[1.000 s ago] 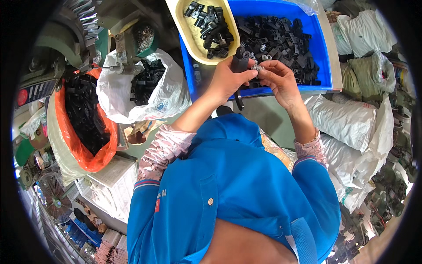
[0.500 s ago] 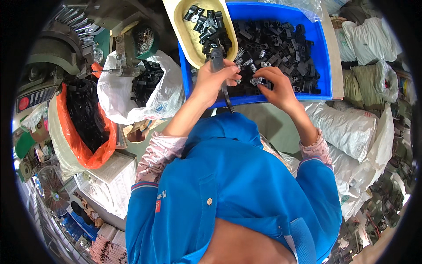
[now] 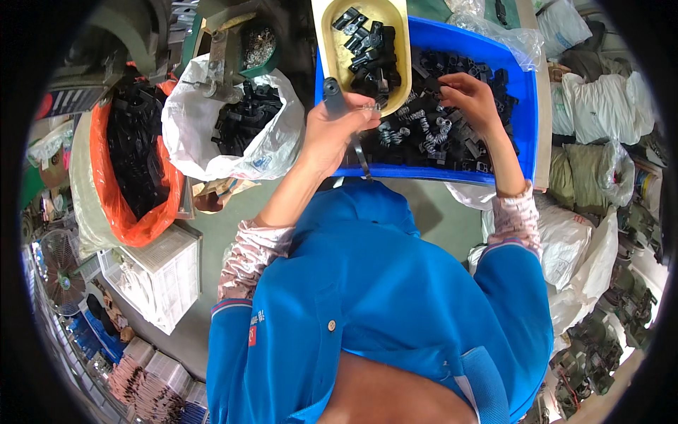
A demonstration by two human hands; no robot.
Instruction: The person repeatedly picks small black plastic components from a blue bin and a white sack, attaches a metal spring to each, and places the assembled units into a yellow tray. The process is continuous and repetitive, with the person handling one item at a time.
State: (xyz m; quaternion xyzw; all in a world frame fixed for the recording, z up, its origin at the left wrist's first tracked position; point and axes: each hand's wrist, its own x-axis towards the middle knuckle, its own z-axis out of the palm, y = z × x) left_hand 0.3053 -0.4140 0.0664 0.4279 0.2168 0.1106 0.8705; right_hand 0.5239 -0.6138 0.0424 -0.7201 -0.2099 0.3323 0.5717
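My left hand (image 3: pixel 328 138) is closed around a long, dark lever-like part (image 3: pixel 333 93); its rounded end with a hole stands above the hand and a thin strip hangs below. Something small and shiny shows at the left fingertips, too small to name. My right hand (image 3: pixel 474 106) hovers over the blue bin (image 3: pixel 539 134) with bent fingers drawn close to the thumb; what lies between them cannot be made out. Below the right fingers, metal coil springs (image 3: pixel 432 133) rest on black plastic parts (image 3: pixel 462 145). A yellow tray (image 3: pixel 326 49) with black parts (image 3: pixel 374 42) sits at the bin's left end.
To the left stand a white sack (image 3: pixel 185 145) and an orange-lined sack (image 3: pixel 113 212), both holding black parts. A green cup of small pieces (image 3: pixel 260 53) is beyond them. Full white sacks (image 3: pixel 600 106) line the right side. A white crate (image 3: pixel 162 275) is at lower left.
My right hand has risen away from the springs, up and to the right. The left hand still grips the lever-like part. The view has shifted, so the bin and tray appear farther right.
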